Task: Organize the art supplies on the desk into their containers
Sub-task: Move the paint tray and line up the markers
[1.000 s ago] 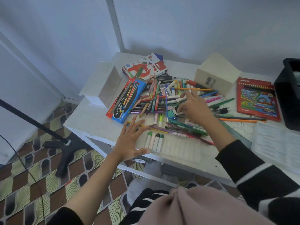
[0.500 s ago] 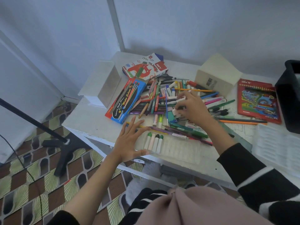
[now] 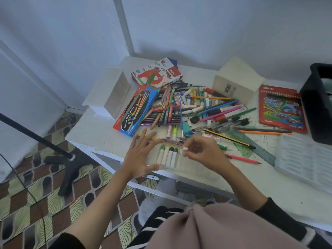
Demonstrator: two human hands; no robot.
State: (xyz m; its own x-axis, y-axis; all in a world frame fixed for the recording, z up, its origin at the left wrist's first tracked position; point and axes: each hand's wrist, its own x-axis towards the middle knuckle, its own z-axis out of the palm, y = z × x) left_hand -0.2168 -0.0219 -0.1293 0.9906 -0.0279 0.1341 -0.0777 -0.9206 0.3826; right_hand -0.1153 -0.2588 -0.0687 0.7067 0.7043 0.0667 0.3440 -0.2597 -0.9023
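The person's left hand (image 3: 142, 155) lies flat at the left end of the clear tray (image 3: 186, 166), near the front edge of the white desk (image 3: 100, 133). Its fingers are straight and spread, pointing toward the pile of pens and pencils (image 3: 197, 108), and the thumb runs along the tray's near rim. Four pastel sticks (image 3: 168, 156) lie side by side in the tray, just right of these fingers. The right hand (image 3: 203, 153) hovers over the middle of the tray with curled fingers. Its thumb and forefinger pinch a small white stick (image 3: 185, 149), just beside the fourth pastel. The fingers hide most of it, and I cannot tell if it touches the tray.
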